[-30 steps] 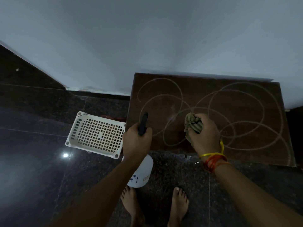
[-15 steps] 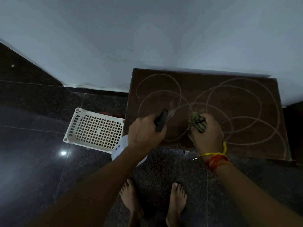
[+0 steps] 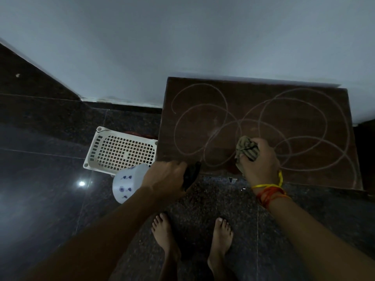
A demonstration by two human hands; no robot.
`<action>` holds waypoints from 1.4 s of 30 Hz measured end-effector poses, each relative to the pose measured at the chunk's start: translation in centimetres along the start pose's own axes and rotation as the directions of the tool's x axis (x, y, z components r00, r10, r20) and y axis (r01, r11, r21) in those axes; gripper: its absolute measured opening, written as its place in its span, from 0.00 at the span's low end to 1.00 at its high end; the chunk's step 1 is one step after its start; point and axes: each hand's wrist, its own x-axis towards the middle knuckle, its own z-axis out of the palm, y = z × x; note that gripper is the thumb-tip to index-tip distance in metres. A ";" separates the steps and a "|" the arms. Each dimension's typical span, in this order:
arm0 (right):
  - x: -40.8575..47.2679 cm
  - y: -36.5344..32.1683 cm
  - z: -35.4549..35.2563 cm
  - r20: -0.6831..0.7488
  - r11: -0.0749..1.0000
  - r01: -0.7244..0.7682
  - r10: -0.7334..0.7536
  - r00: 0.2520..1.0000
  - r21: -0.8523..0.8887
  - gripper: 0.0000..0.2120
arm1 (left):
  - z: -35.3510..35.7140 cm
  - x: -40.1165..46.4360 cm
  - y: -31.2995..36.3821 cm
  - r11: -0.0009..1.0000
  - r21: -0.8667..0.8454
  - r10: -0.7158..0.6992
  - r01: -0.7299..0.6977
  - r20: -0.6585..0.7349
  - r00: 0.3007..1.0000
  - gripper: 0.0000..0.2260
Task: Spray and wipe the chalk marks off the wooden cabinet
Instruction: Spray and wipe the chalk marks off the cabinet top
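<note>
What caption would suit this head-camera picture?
Left hand tilts a spray bottle, right hand grips a cloth over the chalk-looped wooden cabinet.

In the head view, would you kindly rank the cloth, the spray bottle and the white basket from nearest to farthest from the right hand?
1. Cloth: bunched in the right hand, over the cabinet top.
2. Spray bottle: to its left, held by the left hand.
3. White basket: farthest left, on the floor beside the cabinet.

Dark floor: wht basket, cabinet.
</note>
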 end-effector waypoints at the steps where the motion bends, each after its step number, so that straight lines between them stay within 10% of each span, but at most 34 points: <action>1: -0.1 -0.1 0.1 0.004 1.000 0.002 -0.002 1.000 0.000 0.20 | -0.2 -0.5 -0.3 1.000 0.021 0.004 -0.005 0.026 1.000 0.17; 12: -0.6 -1.7 1.7 0.018 1.000 0.010 -0.010 1.000 0.012 0.20 | 0.7 -4.5 -4.9 0.979 0.165 -0.145 0.122 0.136 0.980 0.15; 23: -0.8 -2.5 2.1 0.025 0.999 0.032 -0.032 0.999 0.010 0.20 | -1.5 -3.7 -6.7 0.923 -0.117 -0.382 0.368 -0.139 0.914 0.16; 42: 0.6 0.6 -1.6 -0.046 0.998 0.000 0.002 0.999 0.062 0.19 | -6.5 6.3 1.1 0.946 -0.217 -0.307 0.241 -0.355 0.883 0.14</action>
